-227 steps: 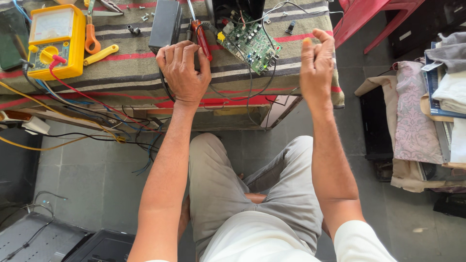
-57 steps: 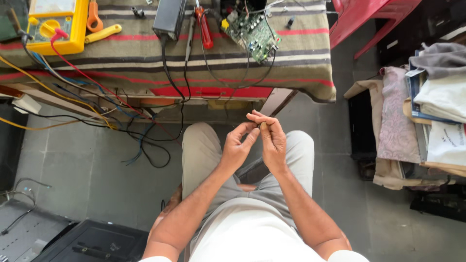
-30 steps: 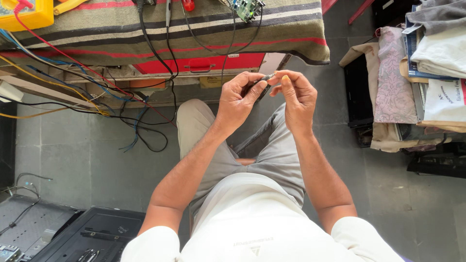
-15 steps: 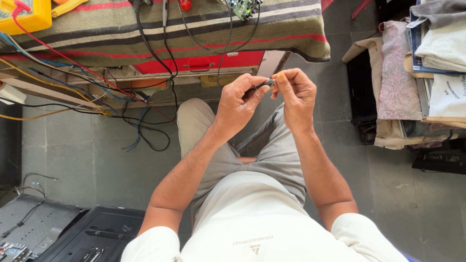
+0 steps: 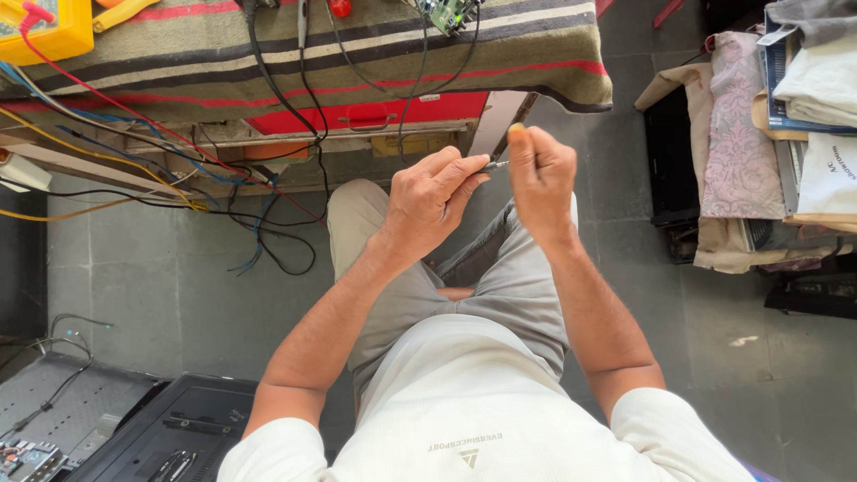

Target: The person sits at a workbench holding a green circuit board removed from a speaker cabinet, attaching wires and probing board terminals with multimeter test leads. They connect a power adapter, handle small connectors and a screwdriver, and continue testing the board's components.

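Head view, looking straight down over my lap. Both hands are raised together in front of the near edge of the bench point(image 5: 571, 85), above my knees. My left hand point(image 5: 428, 201) is curled, thumb and forefinger pinched on one end of a thin dark tool point(image 5: 494, 165), small and partly hidden; I cannot tell what kind it is. My right hand point(image 5: 538, 174) sits just beside the left, fingers folded, and it meets the other end of the tool, with the thumb standing upright above it. Whether the right fingers actually grip the tool or only touch it, I cannot tell.

The bench is draped in a striped cloth point(image 5: 295, 67) of olive, cream and red. At its far left corner sits a yellow meter point(image 5: 40, 31) with a red lead. A green circuit board point(image 5: 446, 11) lies at the far edge, right of centre. Black, red, yellow and blue wires point(image 5: 259, 192) hang over the near edge and trail onto the tiled floor point(image 5: 143, 277). A red box point(image 5: 375, 112) shows under the cloth. Folded fabric and papers point(image 5: 786, 116) are stacked well apart, to my right. A dark panel point(image 5: 170, 428) lies on the floor at lower left.
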A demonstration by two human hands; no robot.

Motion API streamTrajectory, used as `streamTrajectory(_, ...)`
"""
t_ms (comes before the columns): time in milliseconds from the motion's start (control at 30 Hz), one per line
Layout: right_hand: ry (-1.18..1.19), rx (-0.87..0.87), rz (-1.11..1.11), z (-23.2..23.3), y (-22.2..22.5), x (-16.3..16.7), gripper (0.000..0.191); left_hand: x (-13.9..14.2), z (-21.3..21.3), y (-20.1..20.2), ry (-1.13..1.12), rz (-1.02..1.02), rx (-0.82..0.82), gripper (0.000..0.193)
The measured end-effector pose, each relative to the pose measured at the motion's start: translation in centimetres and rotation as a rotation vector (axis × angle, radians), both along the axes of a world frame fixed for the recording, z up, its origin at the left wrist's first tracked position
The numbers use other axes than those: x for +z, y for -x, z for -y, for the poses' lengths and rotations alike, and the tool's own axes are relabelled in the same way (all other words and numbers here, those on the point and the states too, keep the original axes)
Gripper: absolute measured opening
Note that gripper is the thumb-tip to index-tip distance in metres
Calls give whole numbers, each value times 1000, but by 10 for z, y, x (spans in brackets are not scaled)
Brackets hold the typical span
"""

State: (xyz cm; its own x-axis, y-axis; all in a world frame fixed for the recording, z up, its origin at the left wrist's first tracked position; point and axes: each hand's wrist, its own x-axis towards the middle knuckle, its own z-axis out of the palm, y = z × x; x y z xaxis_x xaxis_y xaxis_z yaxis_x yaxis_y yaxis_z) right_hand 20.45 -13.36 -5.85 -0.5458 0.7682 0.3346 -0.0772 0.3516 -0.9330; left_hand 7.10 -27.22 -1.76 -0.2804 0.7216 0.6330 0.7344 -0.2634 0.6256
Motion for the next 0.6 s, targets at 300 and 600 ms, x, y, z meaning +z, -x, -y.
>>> streamTrajectory(300,227,210,-146,-1,-12,7,30,-2,2,5,43,224,3,16)
streamTrajectory(600,-347,61,-36,37,-7,5,51,-2,2,3,28,410,-6,10)
